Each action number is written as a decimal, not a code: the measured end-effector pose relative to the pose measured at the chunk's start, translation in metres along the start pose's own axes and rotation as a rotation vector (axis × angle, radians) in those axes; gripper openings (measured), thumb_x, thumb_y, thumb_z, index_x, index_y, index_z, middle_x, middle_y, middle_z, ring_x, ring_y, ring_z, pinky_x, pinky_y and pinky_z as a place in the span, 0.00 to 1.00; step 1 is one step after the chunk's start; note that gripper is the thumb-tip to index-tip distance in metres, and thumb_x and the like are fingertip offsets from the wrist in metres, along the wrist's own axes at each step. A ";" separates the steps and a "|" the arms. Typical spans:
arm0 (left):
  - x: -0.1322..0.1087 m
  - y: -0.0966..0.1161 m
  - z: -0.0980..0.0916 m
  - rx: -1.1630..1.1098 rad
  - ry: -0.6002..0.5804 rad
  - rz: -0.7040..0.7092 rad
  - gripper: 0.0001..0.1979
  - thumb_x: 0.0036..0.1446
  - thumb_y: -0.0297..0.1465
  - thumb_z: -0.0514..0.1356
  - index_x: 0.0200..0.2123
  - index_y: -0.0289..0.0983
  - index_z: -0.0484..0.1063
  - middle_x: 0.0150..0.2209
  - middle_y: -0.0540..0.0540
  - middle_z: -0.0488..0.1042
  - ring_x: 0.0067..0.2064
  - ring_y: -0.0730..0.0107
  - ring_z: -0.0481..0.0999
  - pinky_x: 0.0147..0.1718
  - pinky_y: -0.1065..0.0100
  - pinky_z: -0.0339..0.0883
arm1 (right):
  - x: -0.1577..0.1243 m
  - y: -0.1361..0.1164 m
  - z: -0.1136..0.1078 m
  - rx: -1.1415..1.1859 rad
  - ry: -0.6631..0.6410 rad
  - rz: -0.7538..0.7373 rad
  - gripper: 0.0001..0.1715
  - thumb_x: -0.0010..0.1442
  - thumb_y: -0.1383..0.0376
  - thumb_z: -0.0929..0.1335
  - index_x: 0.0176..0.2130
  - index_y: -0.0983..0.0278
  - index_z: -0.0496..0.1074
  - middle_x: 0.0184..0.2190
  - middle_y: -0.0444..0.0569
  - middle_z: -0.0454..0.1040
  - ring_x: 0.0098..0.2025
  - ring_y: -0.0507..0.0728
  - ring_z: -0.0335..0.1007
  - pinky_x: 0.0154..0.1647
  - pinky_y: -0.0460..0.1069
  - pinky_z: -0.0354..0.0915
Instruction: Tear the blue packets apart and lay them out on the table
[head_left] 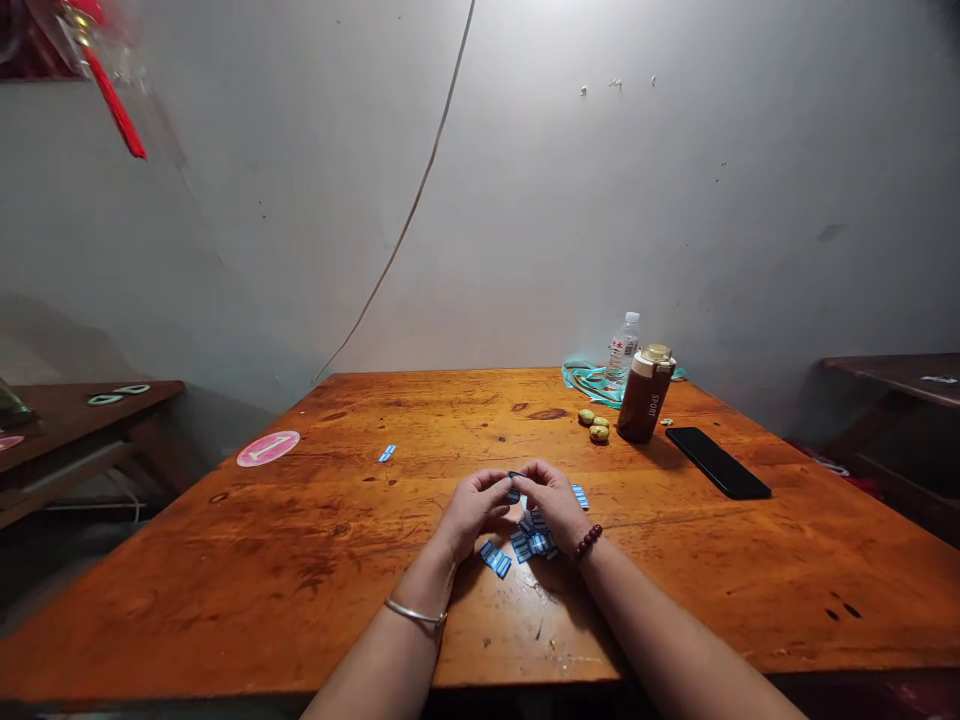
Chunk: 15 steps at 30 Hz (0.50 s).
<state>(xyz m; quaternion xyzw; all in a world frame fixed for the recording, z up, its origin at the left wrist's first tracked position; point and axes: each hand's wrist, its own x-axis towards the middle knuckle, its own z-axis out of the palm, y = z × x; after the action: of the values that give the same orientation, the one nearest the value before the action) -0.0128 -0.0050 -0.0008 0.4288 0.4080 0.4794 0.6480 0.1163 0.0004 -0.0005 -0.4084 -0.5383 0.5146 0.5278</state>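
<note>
My left hand (480, 503) and my right hand (549, 500) meet over the table, fingertips pinched together. Between them is a small dark, blue-striped piece (514, 489), mostly hidden by the fingers; its material is hard to make out. Just below, partly behind my right hand, lies a loose heap of blue-and-white striped pieces (534, 542). One more striped piece (496, 559) rests beside my left wrist, and another (580, 497) shows past my right hand. A single striped piece (386, 453) lies apart, farther to the left.
On the wooden table (337, 560), a brown sport bottle (645, 400), a clear water bottle (622, 350) and teal straps (589, 380) stand at the back right. Yellowish round objects (598, 433) and a black phone (718, 463) are near. A pink sticker (268, 449) is at left.
</note>
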 end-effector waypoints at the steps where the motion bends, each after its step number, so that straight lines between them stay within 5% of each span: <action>1: 0.001 0.000 0.001 0.057 0.022 0.044 0.12 0.43 0.35 0.62 0.30 0.33 0.71 0.26 0.47 0.72 0.23 0.79 0.69 0.22 0.77 0.63 | 0.001 0.000 -0.001 -0.002 -0.011 0.002 0.12 0.46 0.59 0.67 0.24 0.66 0.64 0.20 0.39 0.61 0.21 0.46 0.54 0.20 0.42 0.53; 7: 0.008 0.009 -0.013 -0.045 0.295 0.165 0.13 0.38 0.36 0.63 0.27 0.33 0.71 0.23 0.49 0.72 0.24 0.77 0.71 0.24 0.76 0.62 | 0.010 -0.013 -0.032 -0.114 0.070 -0.062 0.12 0.45 0.59 0.67 0.28 0.65 0.66 0.24 0.41 0.64 0.24 0.48 0.57 0.24 0.43 0.55; 12: 0.013 0.013 -0.025 -0.143 0.401 0.150 0.11 0.39 0.35 0.62 0.27 0.35 0.68 0.22 0.52 0.71 0.24 0.78 0.71 0.24 0.77 0.62 | 0.003 -0.013 -0.062 -0.486 -0.294 0.059 0.11 0.45 0.61 0.66 0.30 0.66 0.69 0.24 0.43 0.66 0.26 0.50 0.60 0.27 0.45 0.56; 15: 0.015 0.012 -0.024 -0.152 0.402 0.138 0.12 0.38 0.35 0.62 0.28 0.35 0.68 0.22 0.52 0.71 0.24 0.78 0.71 0.23 0.76 0.62 | -0.008 -0.011 -0.061 -0.839 -0.433 -0.017 0.16 0.40 0.61 0.70 0.33 0.62 0.70 0.28 0.44 0.67 0.31 0.52 0.60 0.34 0.48 0.56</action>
<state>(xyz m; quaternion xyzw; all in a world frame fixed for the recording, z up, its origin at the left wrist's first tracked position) -0.0357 0.0155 0.0012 0.3016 0.4614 0.6278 0.5496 0.1786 -0.0014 0.0036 -0.4651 -0.8008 0.3219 0.1969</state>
